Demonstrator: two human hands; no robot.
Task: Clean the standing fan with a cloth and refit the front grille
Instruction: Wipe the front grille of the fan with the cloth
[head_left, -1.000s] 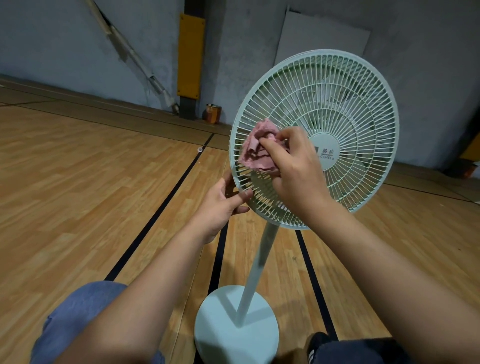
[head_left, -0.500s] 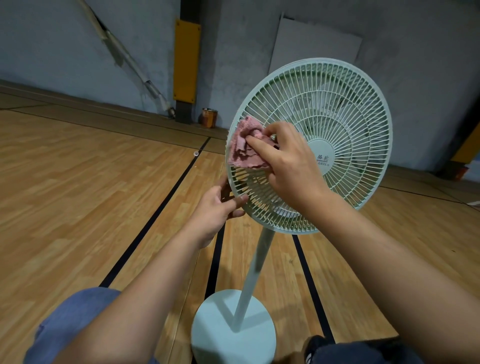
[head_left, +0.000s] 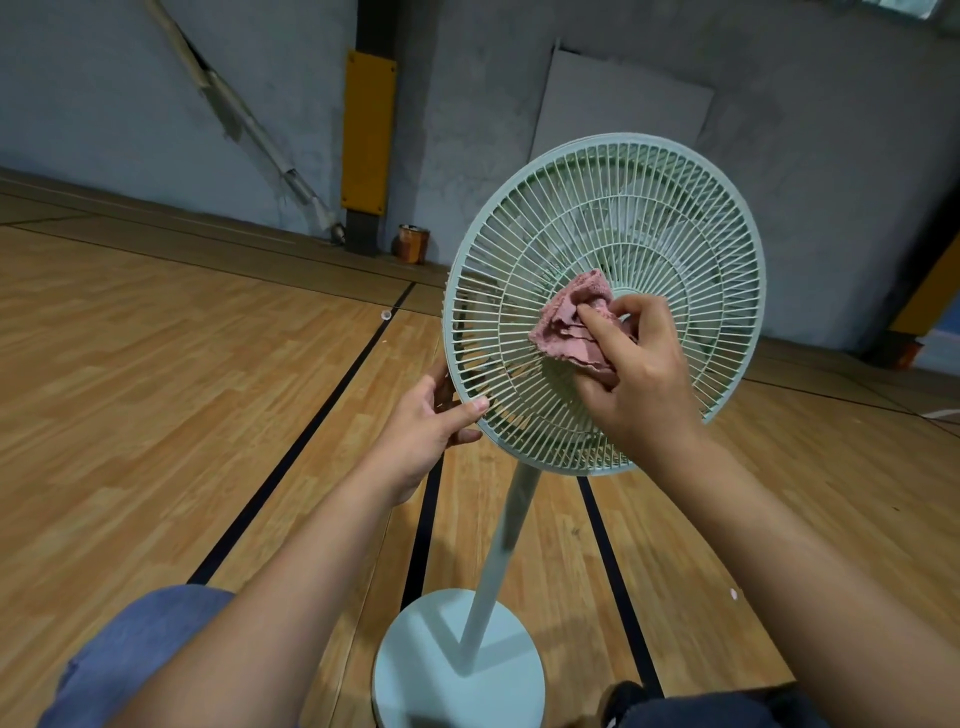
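Wooden gym flooring is stretching behind the standing fan (head_left: 519, 519). Wiping is in hand: the right hand (head_left: 644, 384) is pinching the cloth (head_left: 569, 325) against the front grille (head_left: 602, 218), while the left hand (head_left: 426, 421) is gripping its rim. Next probably calls for sweeping the cloth across unwiped spokes.

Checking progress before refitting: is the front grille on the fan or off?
On. The front grille covers the blades, left hand gripping its rim.

Bare forearms, 2 bare hands, blue denim knee (head_left: 130, 649), dark shoe (head_left: 621, 699).
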